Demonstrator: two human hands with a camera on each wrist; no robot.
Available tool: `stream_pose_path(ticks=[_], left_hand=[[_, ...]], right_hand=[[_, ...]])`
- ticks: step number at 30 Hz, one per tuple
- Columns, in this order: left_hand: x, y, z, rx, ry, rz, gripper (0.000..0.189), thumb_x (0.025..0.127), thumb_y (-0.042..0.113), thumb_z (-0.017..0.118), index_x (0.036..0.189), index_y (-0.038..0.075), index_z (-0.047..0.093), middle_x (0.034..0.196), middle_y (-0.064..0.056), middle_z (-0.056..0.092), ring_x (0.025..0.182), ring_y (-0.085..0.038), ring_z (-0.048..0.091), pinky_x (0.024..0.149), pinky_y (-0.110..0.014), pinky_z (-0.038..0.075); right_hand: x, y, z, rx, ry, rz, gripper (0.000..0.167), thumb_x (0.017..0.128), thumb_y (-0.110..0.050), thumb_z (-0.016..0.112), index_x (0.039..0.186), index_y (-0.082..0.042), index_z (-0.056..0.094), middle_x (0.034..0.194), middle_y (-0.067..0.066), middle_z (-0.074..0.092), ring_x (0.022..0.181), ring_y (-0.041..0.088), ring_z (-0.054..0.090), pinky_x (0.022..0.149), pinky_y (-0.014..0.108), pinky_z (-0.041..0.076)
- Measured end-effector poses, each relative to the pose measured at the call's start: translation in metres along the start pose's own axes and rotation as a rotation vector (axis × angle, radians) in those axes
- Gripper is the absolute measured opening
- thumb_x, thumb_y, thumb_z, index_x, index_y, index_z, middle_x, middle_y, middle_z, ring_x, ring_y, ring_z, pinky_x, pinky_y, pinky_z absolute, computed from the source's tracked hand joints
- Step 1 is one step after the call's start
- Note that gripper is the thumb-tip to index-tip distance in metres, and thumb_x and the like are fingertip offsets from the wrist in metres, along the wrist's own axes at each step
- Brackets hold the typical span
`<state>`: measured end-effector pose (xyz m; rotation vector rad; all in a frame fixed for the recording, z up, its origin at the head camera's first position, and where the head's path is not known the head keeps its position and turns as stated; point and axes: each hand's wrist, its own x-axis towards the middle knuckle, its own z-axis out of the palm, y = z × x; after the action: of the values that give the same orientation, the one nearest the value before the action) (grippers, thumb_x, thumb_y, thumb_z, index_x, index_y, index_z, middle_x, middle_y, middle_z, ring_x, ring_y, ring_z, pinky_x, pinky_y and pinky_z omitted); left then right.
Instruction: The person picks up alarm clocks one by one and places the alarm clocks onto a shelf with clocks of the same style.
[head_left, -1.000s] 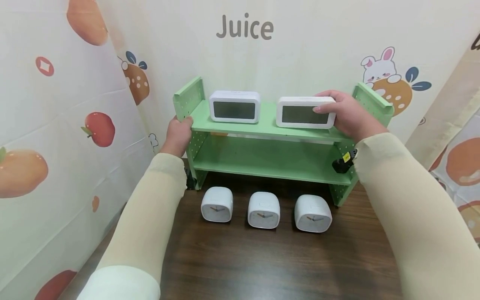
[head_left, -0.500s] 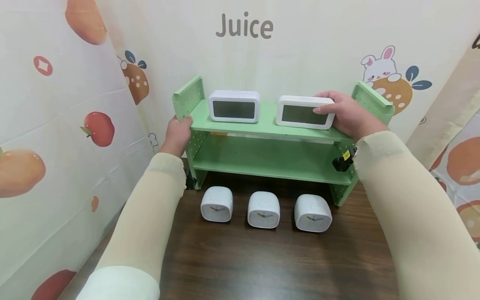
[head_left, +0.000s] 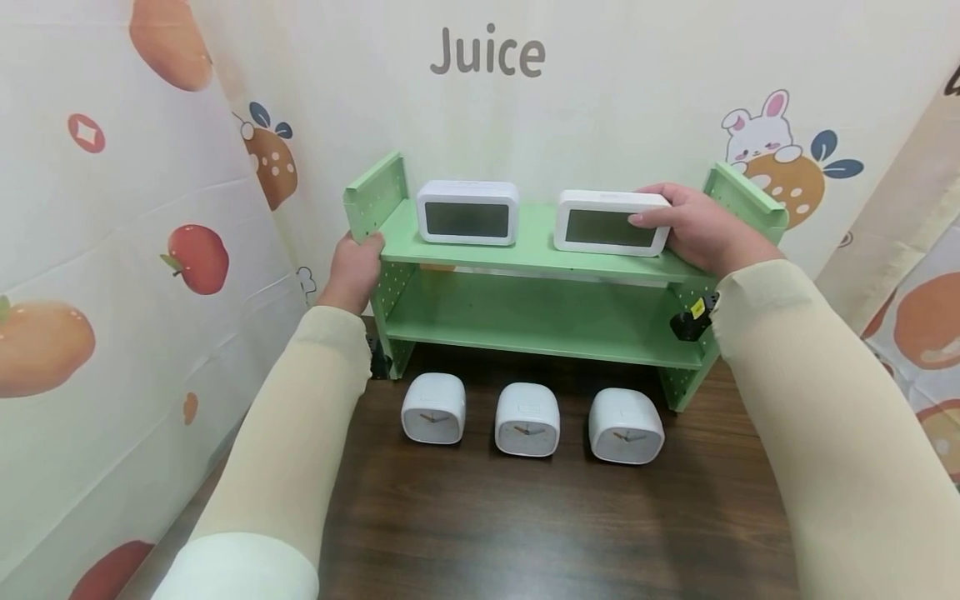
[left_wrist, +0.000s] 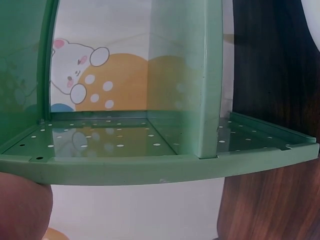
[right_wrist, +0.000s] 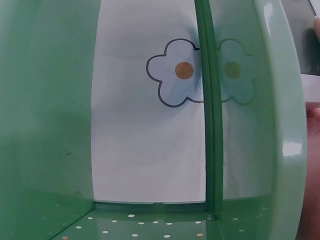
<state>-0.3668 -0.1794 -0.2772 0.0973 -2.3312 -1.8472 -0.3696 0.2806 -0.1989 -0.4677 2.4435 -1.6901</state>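
On the top board of the green shelf rack (head_left: pixel 517 310) stand two white digital clocks with dark, blank screens. My right hand (head_left: pixel 708 227) holds the right digital clock (head_left: pixel 600 230) by its right end, thumb across the screen and fingers behind. In the right wrist view, a corner of that clock (right_wrist: pixel 306 35) shows at the upper right edge. The left digital clock (head_left: pixel 467 221) stands apart from both hands. At the rack's left side panel, my left hand (head_left: pixel 354 271) grips the edge, thumb in front; the left wrist view shows only part of this hand (left_wrist: pixel 22 207).
Three small white analog clocks stand in a row on the dark wooden table (head_left: pixel 555 533) before the rack: left clock (head_left: pixel 434 408), middle clock (head_left: pixel 527 419), right clock (head_left: pixel 626 426). Behind the rack hangs a fruit-printed curtain (head_left: pixel 600 108). The rack's lower board (head_left: pixel 465 325) holds nothing.
The right digital clock has turned slightly and shifted a little back under my right hand. My left hand stays on the rack's side panel.
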Motion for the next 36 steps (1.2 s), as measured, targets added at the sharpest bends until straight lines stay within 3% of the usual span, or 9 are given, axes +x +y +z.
stream_pose_path(ticks=[13, 18, 22, 26, 31, 36], left_hand=[[-0.001, -0.001, 0.000, -0.011, -0.003, -0.008, 0.053, 0.110, 0.040, 0.037, 0.160, 0.020, 0.034, 0.153, -0.007, 0.048, 0.135, -0.024, 0.048, 0.116, -0.053, 0.034], [-0.003, 0.000, 0.001, -0.016, -0.010, -0.015, 0.054, 0.111, 0.040, 0.036, 0.161, 0.021, 0.033, 0.154, -0.006, 0.046, 0.136, -0.024, 0.047, 0.116, -0.053, 0.034], [-0.003, 0.001, 0.004, -0.028, -0.013, -0.019, 0.054, 0.110, 0.039, 0.037, 0.160, 0.021, 0.033, 0.153, -0.006, 0.047, 0.136, -0.024, 0.047, 0.116, -0.051, 0.035], [-0.002, 0.002, 0.006, -0.023, -0.018, -0.012, 0.054, 0.110, 0.039, 0.037, 0.160, 0.021, 0.033, 0.151, -0.006, 0.048, 0.133, -0.022, 0.048, 0.115, -0.050, 0.036], [-0.002, 0.005, 0.004, -0.004, 0.001, 0.005, 0.054, 0.110, 0.040, 0.036, 0.160, 0.020, 0.033, 0.149, -0.007, 0.049, 0.131, -0.022, 0.049, 0.115, -0.050, 0.036], [-0.004, 0.005, 0.001, -0.007, 0.002, -0.014, 0.054, 0.110, 0.040, 0.036, 0.160, 0.021, 0.033, 0.152, -0.006, 0.048, 0.134, -0.023, 0.048, 0.116, -0.050, 0.035]], right_hand=[[0.000, 0.002, 0.001, -0.059, 0.014, 0.007, 0.035, 0.104, -0.019, 0.063, 0.135, -0.013, 0.048, 0.134, 0.001, 0.051, 0.121, 0.018, 0.051, 0.093, 0.022, 0.048], [-0.005, 0.003, -0.001, -0.066, 0.039, 0.002, 0.049, 0.104, -0.023, 0.064, 0.146, -0.008, 0.043, 0.139, 0.005, 0.048, 0.122, 0.019, 0.051, 0.098, 0.022, 0.047], [-0.018, -0.006, -0.009, -0.212, 0.040, 0.100, 0.085, 0.102, -0.042, 0.064, 0.162, -0.004, 0.018, 0.156, 0.017, 0.035, 0.136, 0.027, 0.040, 0.117, 0.040, 0.034], [-0.040, -0.026, -0.017, -0.472, -0.032, 0.221, 0.116, 0.095, -0.061, 0.065, 0.164, -0.005, -0.009, 0.166, 0.028, 0.017, 0.149, 0.044, 0.020, 0.118, 0.065, 0.021], [-0.065, -0.047, -0.011, -0.589, -0.090, 0.216, 0.118, 0.095, -0.059, 0.065, 0.162, -0.006, -0.015, 0.167, 0.028, 0.015, 0.151, 0.052, 0.014, 0.113, 0.073, 0.023], [-0.084, -0.046, 0.007, -0.535, -0.003, 0.118, 0.109, 0.097, -0.048, 0.070, 0.165, -0.006, -0.005, 0.166, 0.027, 0.020, 0.150, 0.047, 0.023, 0.114, 0.068, 0.029]])
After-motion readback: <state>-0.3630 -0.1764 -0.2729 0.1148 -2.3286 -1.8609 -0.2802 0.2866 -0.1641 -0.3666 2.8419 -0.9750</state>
